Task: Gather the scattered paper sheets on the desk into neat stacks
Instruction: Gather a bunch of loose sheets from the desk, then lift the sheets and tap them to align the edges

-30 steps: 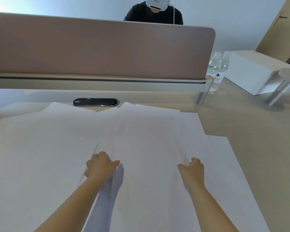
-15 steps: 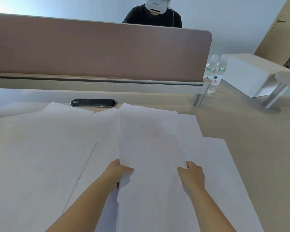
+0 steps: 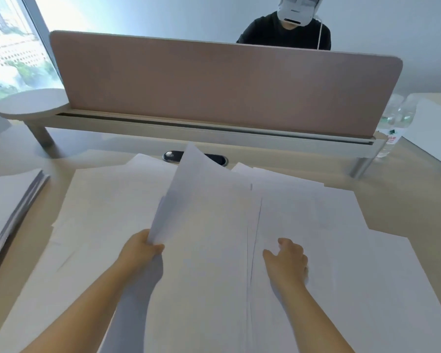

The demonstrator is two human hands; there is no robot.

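"Paper everywhere! What is the person doing with all these thin white paper sheets (image 3: 303, 212) on the pale wooden desk (image 3: 405, 189)?"

"Picking them up to make tidy piles. The left hand (image 3: 140, 248) pinches the near left corner of one lifted white sheet (image 3: 204, 200). Its far end curls up off the desk. The loose sheets lie spread across the middle and right of the desk, one over another."

"And the right hand (image 3: 287, 258)?"

"It rests on the flat sheets just right of the lifted one, thumb out to the left. I cannot tell if its fingers grip anything."

"What comes next, do you think?"

"I think the lifted sheet should go to the neat white paper stack (image 3: 8, 205) at the left edge. It needs its edges lined up, and a soft pull so it does not bend or drag others along."

"What else is around?"

"A pink divider board (image 3: 214, 85) stands at the far side, with a black oval cable hole (image 3: 173, 156) near it. Clear plastic water bottles (image 3: 397, 123) stand far right. A person in a dark top (image 3: 265, 31) sits behind the board. Nothing blocks the way left."
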